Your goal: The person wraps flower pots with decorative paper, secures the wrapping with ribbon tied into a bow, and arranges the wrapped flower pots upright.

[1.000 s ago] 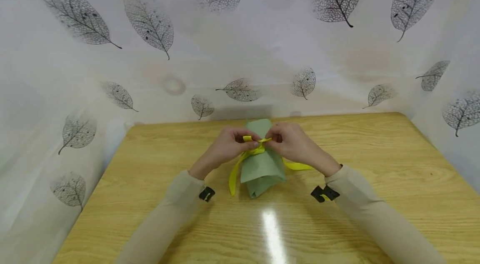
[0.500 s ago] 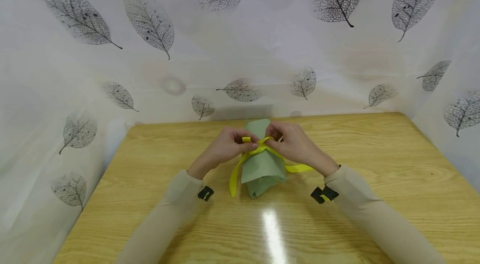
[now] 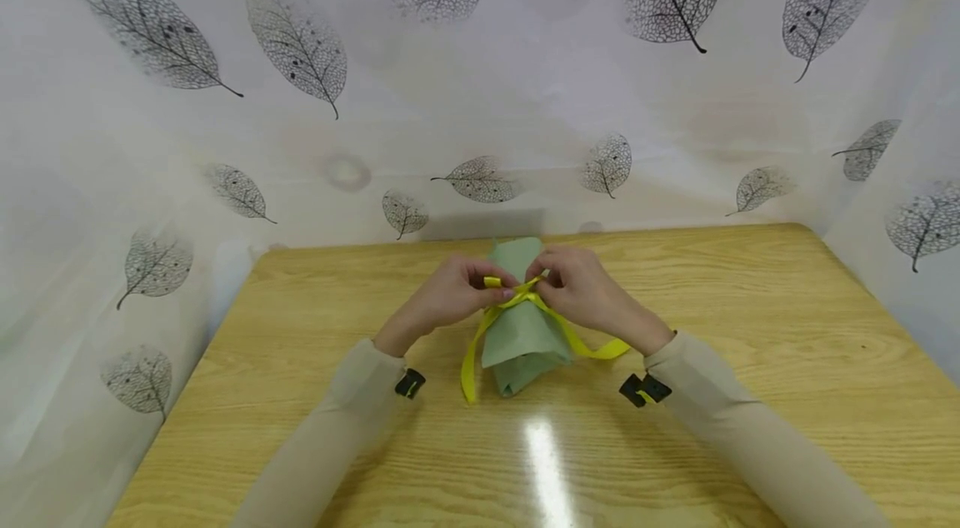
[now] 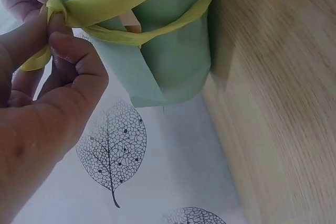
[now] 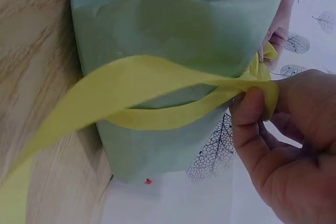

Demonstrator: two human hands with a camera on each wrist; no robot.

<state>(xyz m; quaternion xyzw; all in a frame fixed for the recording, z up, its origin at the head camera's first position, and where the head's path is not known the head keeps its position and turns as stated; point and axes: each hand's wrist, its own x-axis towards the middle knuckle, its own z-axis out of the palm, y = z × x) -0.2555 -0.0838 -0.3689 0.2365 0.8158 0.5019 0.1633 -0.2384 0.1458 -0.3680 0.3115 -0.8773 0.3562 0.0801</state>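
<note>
A pale green paper-wrapped bundle lies on the wooden table, with a yellow ribbon tied round its middle. My left hand pinches the ribbon between thumb and fingers at the knot, left of centre. Opposite it, my right hand pinches a loop of the ribbon; in the right wrist view that ribbon bends round the fingertips. One loose ribbon tail hangs left of the bundle, another trails right under the right wrist. The left wrist view shows the green paper circled by the ribbon.
The wooden table stretches around the bundle. A white cloth printed with dark leaf skeletons hangs behind and at both sides. Each sleeve cuff carries a small black clip, such as the black clip at the left wrist.
The right hand has shifted slightly, still pinching the ribbon by the knot. The right ribbon tail has dropped lower and now runs down along the bundle's side. The left hand has barely moved.
</note>
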